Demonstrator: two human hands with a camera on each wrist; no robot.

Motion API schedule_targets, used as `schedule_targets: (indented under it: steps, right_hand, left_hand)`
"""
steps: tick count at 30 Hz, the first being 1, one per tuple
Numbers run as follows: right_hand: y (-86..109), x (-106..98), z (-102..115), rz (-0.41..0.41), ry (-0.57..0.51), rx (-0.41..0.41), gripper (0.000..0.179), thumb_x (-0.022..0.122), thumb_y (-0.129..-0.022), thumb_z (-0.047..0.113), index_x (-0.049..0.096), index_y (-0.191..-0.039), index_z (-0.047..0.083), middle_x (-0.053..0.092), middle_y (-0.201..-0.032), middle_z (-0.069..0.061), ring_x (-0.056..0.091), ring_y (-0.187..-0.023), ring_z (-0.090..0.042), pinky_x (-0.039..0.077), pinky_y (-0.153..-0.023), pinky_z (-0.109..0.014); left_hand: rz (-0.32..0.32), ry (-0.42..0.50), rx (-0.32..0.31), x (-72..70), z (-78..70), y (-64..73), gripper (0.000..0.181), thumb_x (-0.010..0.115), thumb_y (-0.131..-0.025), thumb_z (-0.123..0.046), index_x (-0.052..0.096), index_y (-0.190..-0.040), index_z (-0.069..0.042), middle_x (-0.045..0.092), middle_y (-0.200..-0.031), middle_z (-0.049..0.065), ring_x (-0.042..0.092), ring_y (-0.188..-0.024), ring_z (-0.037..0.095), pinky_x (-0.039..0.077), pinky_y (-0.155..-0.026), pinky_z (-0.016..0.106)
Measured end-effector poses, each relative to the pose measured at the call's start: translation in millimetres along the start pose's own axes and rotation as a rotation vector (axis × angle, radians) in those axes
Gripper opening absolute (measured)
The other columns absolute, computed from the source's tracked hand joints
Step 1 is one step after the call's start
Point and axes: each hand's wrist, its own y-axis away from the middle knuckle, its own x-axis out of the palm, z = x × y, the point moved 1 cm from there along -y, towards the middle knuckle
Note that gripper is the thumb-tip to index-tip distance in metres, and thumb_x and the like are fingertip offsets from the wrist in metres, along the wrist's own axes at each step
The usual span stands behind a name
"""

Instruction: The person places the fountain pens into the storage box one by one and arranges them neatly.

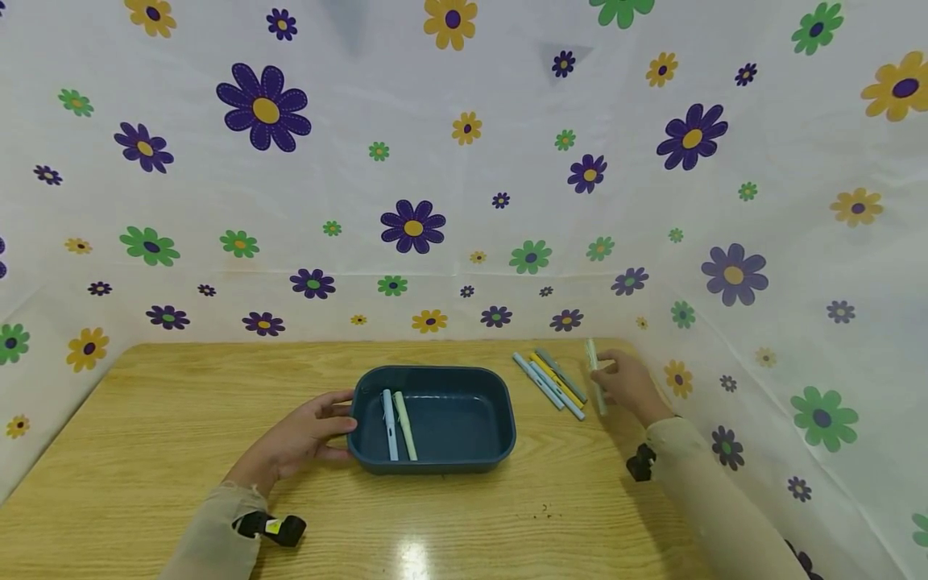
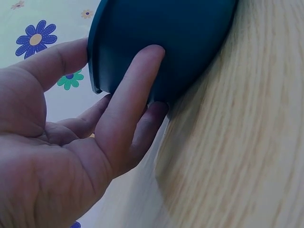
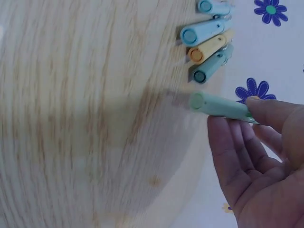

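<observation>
My left hand (image 1: 308, 435) holds the left end of a dark blue rectangular tray (image 1: 464, 467), one finger over the rim and others against the outer wall (image 2: 190, 38). Inside the tray, a light blue pen (image 1: 390, 427) and a pale green pen (image 1: 406, 427) lie side by side near its left end. Over at the right, my right hand (image 1: 627, 387) pinches another pale green pen (image 3: 221, 105) between thumb and fingers, its round end pointing away from the palm. Beside that hand lie several pens in light blue, yellow (image 1: 558, 379) and grey-green (image 1: 561, 374).
The wooden table (image 1: 217, 379) meets a white flower-printed cloth (image 1: 348, 177) at the back and the right. Small dark specks (image 1: 547, 511) lie on the wood in front of the pens. Black straps (image 1: 279, 528) circle both wrists.
</observation>
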Motion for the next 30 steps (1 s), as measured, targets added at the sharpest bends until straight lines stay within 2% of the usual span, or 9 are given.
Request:
schedule_targets:
  steps: [9, 15, 22, 30]
  right_hand:
    - [3.1, 3.1, 13.3, -0.053, -0.058, -0.027, 0.053, 0.063, -0.104, 0.016, 0.045, -0.151, -0.002, 0.064, -0.119, -0.03, 0.073, -0.084, -0.028, 0.065, -0.069, -0.037]
    - [4.3, 4.6, 14.6, -0.098, -0.079, -0.063, 0.059, 0.063, -0.104, 0.015, 0.039, -0.156, 0.002, 0.062, -0.119, -0.03, 0.072, -0.084, -0.029, 0.065, -0.068, -0.036]
    - [5.3, 4.0, 15.2, -0.175, -0.094, -0.099, 0.059, 0.064, -0.104, 0.017, 0.04, -0.156, 0.004, 0.064, -0.12, -0.029, 0.073, -0.09, -0.033, 0.065, -0.068, -0.036]
    - [7.0, 6.3, 18.6, -0.199, -0.135, -0.103, 0.061, 0.066, -0.103, 0.023, 0.041, -0.157, 0.008, 0.065, -0.122, -0.028, 0.073, -0.094, -0.035, 0.065, -0.071, -0.038]
  left_hand:
    - [0.016, 0.013, 0.01, -0.2, 0.1, 0.3, 0.075, 0.062, -0.104, -0.011, 0.017, -0.163, 0.0, 0.031, -0.156, 0.035, 0.062, -0.122, 0.03, 0.06, -0.092, 0.05]
    - [0.012, 0.01, 0.008, -0.2, -0.5, 0.5, 0.075, 0.062, -0.103, -0.01, 0.018, -0.163, 0.001, 0.031, -0.155, 0.035, 0.062, -0.122, 0.03, 0.06, -0.092, 0.05]
    - [0.009, 0.007, 0.006, 1.8, -2.8, 1.6, 0.074, 0.061, -0.103, -0.009, 0.017, -0.163, 0.001, 0.03, -0.156, 0.035, 0.061, -0.123, 0.031, 0.06, -0.091, 0.05]
    - [0.0, 0.004, 0.001, 2.4, -3.2, 1.7, 0.075, 0.061, -0.103, -0.009, 0.017, -0.163, 0.002, 0.03, -0.156, 0.036, 0.061, -0.124, 0.032, 0.06, -0.091, 0.051]
